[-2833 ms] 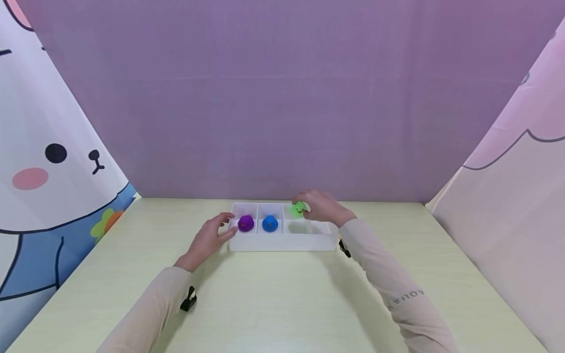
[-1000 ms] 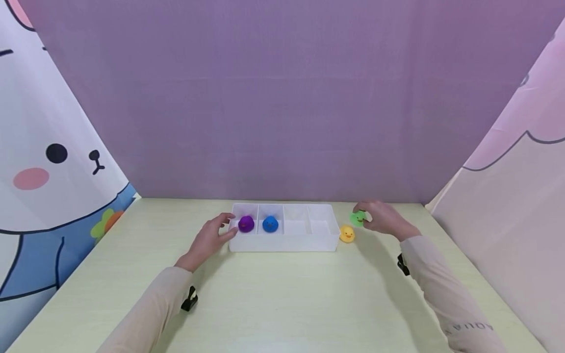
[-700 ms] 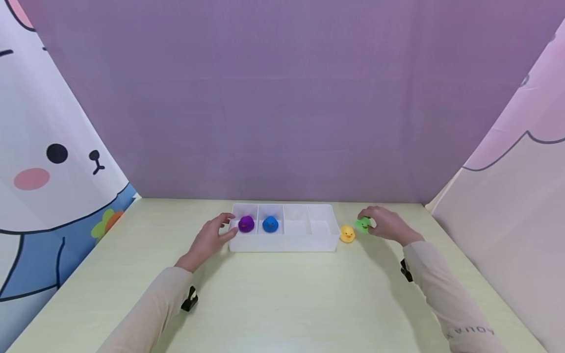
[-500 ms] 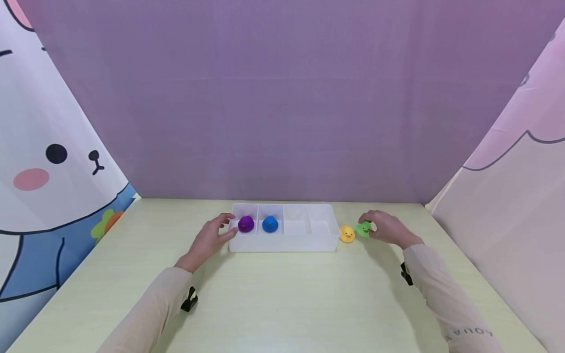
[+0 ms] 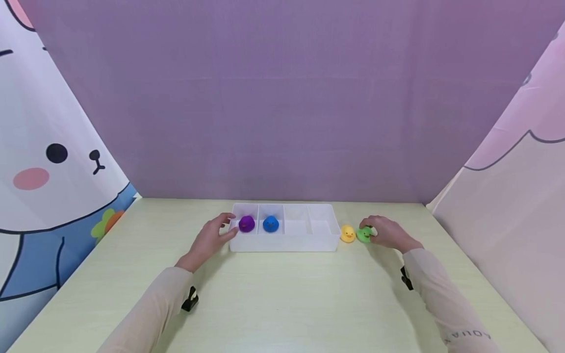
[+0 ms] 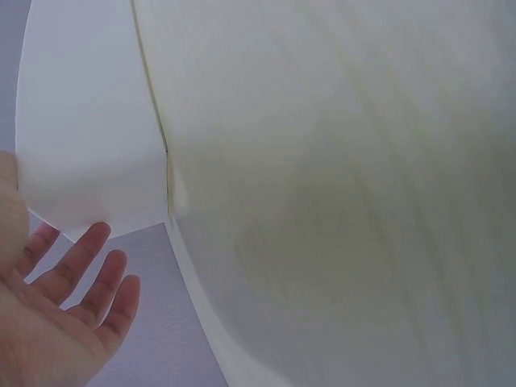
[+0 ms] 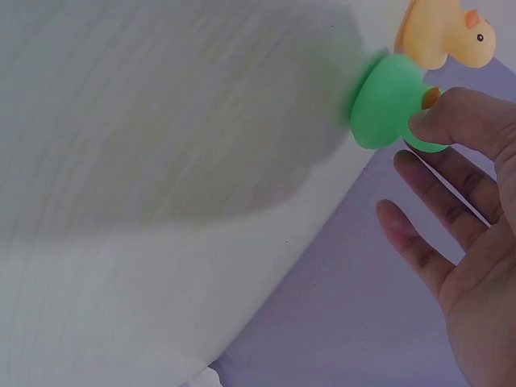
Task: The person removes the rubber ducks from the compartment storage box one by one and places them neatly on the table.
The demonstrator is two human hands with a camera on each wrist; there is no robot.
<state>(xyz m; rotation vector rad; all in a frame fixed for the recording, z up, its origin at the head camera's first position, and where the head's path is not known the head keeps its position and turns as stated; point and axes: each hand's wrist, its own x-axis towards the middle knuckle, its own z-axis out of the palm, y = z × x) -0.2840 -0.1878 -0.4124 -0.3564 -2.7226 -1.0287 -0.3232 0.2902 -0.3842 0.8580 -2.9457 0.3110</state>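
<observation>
Pale table [image 5: 282,294], white tray [image 5: 282,243], yellow duck [image 5: 347,234], green duck [image 5: 364,234]

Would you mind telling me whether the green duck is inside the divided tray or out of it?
Out. The green duck sits on the table right of the tray, beside the yellow duck, with the right hand on it.

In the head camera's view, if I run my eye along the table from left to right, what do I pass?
Left hand → purple duck → blue duck → the tray's two bare compartments → yellow duck → green duck → right hand.
</observation>
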